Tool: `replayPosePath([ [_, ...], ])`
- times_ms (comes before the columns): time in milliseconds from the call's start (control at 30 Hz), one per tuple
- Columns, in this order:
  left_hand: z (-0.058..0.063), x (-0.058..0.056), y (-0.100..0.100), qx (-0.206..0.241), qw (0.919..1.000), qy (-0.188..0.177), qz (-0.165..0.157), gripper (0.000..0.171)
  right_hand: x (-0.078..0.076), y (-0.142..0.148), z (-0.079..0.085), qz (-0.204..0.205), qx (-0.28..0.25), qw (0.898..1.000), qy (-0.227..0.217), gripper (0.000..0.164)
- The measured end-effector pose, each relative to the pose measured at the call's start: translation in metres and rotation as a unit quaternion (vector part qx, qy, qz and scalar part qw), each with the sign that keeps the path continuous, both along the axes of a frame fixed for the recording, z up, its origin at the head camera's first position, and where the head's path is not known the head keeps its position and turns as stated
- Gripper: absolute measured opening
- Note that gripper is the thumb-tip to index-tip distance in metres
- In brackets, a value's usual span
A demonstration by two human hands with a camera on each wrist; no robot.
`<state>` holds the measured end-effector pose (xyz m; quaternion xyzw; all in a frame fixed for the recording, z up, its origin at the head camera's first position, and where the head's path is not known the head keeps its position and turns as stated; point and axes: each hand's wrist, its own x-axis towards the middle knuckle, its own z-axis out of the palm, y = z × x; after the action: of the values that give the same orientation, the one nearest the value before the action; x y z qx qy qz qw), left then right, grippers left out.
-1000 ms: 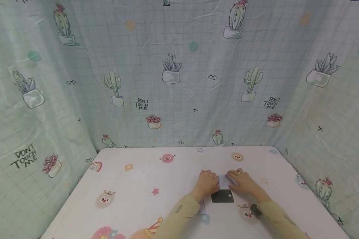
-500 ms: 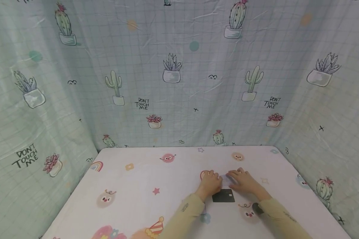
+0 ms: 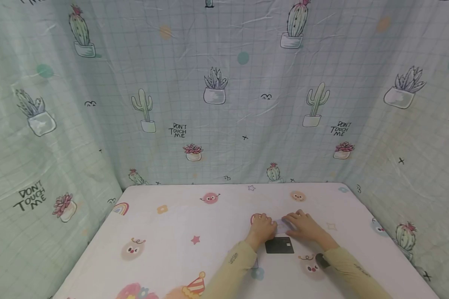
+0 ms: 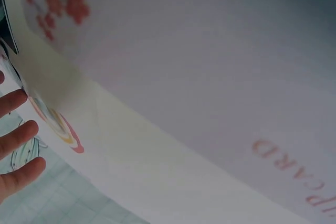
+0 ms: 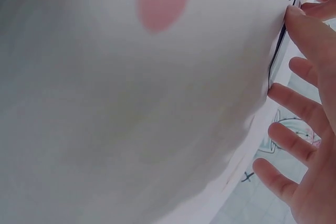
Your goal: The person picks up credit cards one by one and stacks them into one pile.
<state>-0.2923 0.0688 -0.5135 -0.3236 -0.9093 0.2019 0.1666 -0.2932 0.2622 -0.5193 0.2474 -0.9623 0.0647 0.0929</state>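
Note:
In the head view a pale card (image 3: 282,226) lies between both hands on the right half of the table. My left hand (image 3: 262,229) holds its left end with fingers bent over it. At the other end my right hand (image 3: 304,227) grips the card, thumb on the near edge and index finger on the far edge. The right wrist view shows fingertips on the card's dark thin edge (image 5: 278,51). Just nearer lies a black card (image 3: 279,245) with a silver chip. A white card with red flowers and lettering (image 4: 184,77) is close up in the left wrist view.
The white card's edge (image 3: 256,262) shows beside my left sleeve (image 3: 233,265), which covers most of it. A dark round wrist device (image 3: 322,261) sits by the right cuff. Patterned cloth (image 3: 217,116) hangs behind the printed white table (image 3: 172,232).
My left hand has shifted slightly right over the pale card's left end, and its sleeve now covers more of the white card. The right hand and black card stay nearly still.

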Motion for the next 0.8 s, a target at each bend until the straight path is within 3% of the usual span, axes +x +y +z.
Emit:
replayPosePath([
  [367,-0.0011,0.0006,-0.0024,0.03,0.9994,-0.004,-0.014,0.026,0.0008,-0.0026,0.0015,-0.001,0.016,1.0,-0.003,0.047],
  [800,-0.0062,-0.0073,-0.0073,0.021,0.9994,0.001,-0.028,0.036,-0.0016,-0.0019,0.001,0.028,0.031,0.999,0.022,0.048],
])
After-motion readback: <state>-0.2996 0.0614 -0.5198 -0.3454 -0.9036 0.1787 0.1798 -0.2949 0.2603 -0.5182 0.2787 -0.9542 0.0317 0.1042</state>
